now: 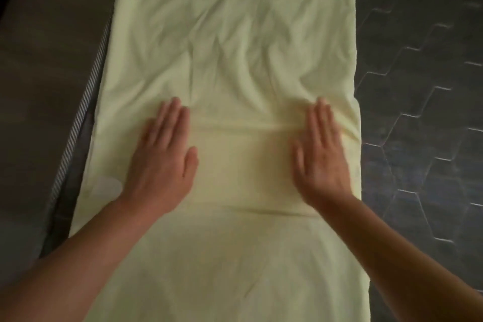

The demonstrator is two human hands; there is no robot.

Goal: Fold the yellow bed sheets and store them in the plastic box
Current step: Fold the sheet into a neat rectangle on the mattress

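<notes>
1. Both forearms reach in from the near edge, and the fingers (171, 119) of the left hand (163, 162) lie straight and close together, flat on the sheet (235, 47); nothing is gripped.
2. Fingers (324, 123) of the right hand (322, 162) lie the same way, straight, side by side, palm down on the cloth.
3. Between the two hands the sheet looks smooth and taut, with a faint crease running across from one hand to the other.
4. Beyond the fingertips the cloth is wrinkled, with folds fanning away towards the far end.
5. Lying as a long narrow strip, the sheet runs away from the camera and under both palms; I judge it is already folded lengthwise at least once.
6. By my reading, the step in hand is smoothing the strip flat before it is folded across its length.
7. Left to do, as far as this view tells: the crosswise folds down to a compact bundle, then storing it. No box is in view.
8. Left of the strip lies a striped edge (86, 102), perhaps a mattress, though blur leaves that uncertain.
9. Right of the sheet is dark floor (418, 86) with hexagonal tiles.
</notes>
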